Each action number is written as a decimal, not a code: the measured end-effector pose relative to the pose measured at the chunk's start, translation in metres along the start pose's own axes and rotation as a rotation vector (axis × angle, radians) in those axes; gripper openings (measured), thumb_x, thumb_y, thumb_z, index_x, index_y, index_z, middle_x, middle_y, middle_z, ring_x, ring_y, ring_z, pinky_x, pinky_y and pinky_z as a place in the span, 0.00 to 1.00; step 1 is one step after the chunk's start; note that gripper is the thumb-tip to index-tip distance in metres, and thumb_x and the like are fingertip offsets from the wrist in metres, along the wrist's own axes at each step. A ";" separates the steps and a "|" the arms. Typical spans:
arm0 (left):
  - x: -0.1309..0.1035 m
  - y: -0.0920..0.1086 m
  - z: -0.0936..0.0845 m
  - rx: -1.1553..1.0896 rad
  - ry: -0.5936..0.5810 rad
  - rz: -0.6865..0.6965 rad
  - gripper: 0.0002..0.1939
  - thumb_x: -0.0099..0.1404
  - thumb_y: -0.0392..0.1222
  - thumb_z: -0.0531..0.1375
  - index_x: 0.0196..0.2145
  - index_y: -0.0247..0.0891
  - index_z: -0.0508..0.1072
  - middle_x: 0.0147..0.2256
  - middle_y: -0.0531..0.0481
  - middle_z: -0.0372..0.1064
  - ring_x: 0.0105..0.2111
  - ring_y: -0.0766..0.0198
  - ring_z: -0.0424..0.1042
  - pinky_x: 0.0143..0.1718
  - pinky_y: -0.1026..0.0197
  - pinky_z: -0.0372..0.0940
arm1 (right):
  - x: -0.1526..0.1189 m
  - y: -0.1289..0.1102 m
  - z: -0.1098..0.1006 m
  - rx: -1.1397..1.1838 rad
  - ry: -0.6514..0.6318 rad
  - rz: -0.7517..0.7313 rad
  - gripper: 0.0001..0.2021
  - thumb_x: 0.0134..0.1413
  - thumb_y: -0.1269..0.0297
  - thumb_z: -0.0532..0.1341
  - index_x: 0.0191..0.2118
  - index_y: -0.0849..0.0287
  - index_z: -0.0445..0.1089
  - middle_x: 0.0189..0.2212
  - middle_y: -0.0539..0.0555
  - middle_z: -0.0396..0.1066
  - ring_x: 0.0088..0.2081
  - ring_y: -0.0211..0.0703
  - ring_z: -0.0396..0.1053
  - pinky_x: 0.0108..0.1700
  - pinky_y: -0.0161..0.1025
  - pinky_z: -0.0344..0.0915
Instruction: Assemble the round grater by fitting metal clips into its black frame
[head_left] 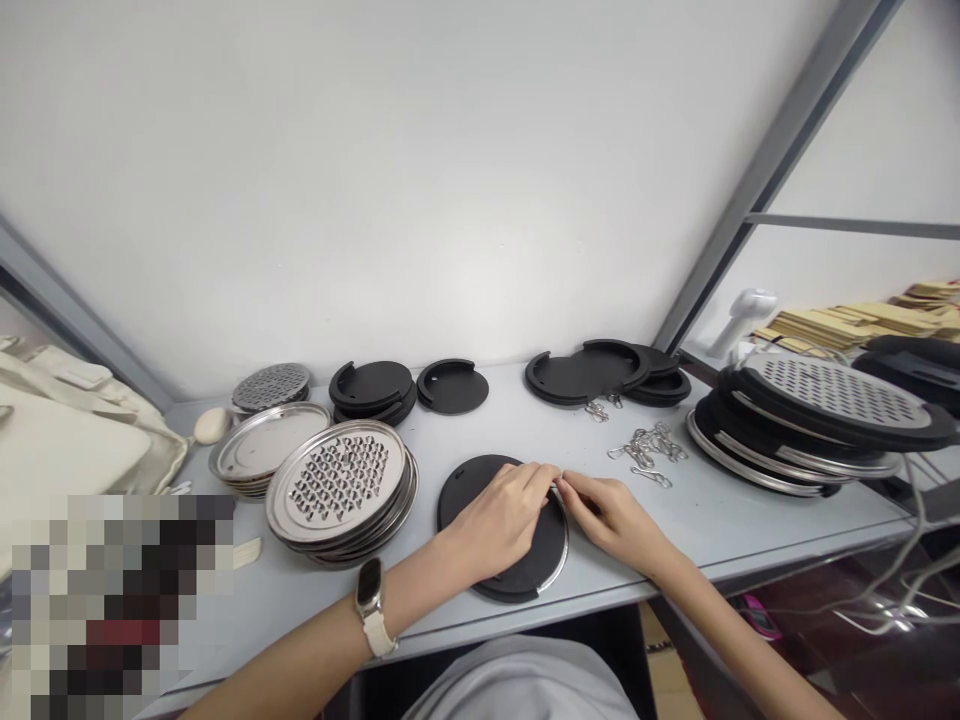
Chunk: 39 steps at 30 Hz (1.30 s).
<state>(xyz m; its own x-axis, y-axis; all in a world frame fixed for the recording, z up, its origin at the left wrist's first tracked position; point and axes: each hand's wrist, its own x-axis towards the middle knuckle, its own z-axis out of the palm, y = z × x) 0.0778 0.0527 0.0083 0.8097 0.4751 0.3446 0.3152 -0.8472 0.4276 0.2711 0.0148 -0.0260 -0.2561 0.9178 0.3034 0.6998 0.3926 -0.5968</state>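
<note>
A round black disc with a small slot and a strip of metal rim at its right lies flat on the table in front of me. My left hand rests across it, fingers drawn together at its upper right edge. There the tips of my right hand meet them in a pinch. Whatever lies between the fingertips is too small and covered to make out. Left of the disc is a stack of round metal graters. Loose wire clips lie in a small heap right of my right hand.
Flat metal discs and another grater stand at the back left. Black round holders line the wall, with more holders farther right. A tall stack of graters in black holders is at right. A cream bag is at left.
</note>
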 end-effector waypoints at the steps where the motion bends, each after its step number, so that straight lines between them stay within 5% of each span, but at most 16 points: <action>1: 0.000 0.000 0.000 0.004 -0.001 -0.002 0.16 0.67 0.26 0.48 0.50 0.36 0.60 0.45 0.45 0.65 0.43 0.57 0.65 0.47 0.55 0.62 | 0.001 -0.001 -0.001 0.003 -0.016 0.005 0.16 0.67 0.60 0.46 0.28 0.57 0.58 0.19 0.45 0.55 0.20 0.35 0.54 0.26 0.33 0.52; 8: 0.000 0.000 0.001 0.048 -0.002 -0.007 0.14 0.68 0.27 0.48 0.49 0.36 0.61 0.44 0.45 0.66 0.44 0.56 0.66 0.48 0.53 0.60 | 0.004 -0.004 -0.002 0.020 -0.092 0.012 0.16 0.67 0.61 0.46 0.31 0.59 0.64 0.20 0.47 0.61 0.21 0.36 0.58 0.26 0.33 0.55; 26: 0.000 0.001 -0.002 0.000 -0.010 -0.005 0.16 0.67 0.26 0.47 0.50 0.36 0.60 0.45 0.44 0.66 0.43 0.57 0.66 0.47 0.55 0.62 | 0.000 0.001 0.002 -0.035 0.025 -0.047 0.15 0.67 0.62 0.46 0.28 0.57 0.58 0.18 0.46 0.57 0.19 0.36 0.56 0.25 0.33 0.53; 39: 0.000 0.000 0.000 0.032 -0.004 0.000 0.15 0.67 0.26 0.47 0.50 0.35 0.60 0.45 0.44 0.65 0.44 0.57 0.66 0.48 0.55 0.61 | 0.001 0.001 0.002 -0.024 -0.063 -0.009 0.15 0.67 0.62 0.46 0.30 0.58 0.63 0.20 0.47 0.61 0.21 0.36 0.58 0.26 0.33 0.55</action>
<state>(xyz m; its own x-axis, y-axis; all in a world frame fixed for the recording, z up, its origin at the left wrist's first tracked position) 0.0778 0.0530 0.0080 0.8119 0.4739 0.3409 0.3305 -0.8545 0.4006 0.2704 0.0164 -0.0280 -0.3029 0.9166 0.2610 0.7129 0.3997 -0.5762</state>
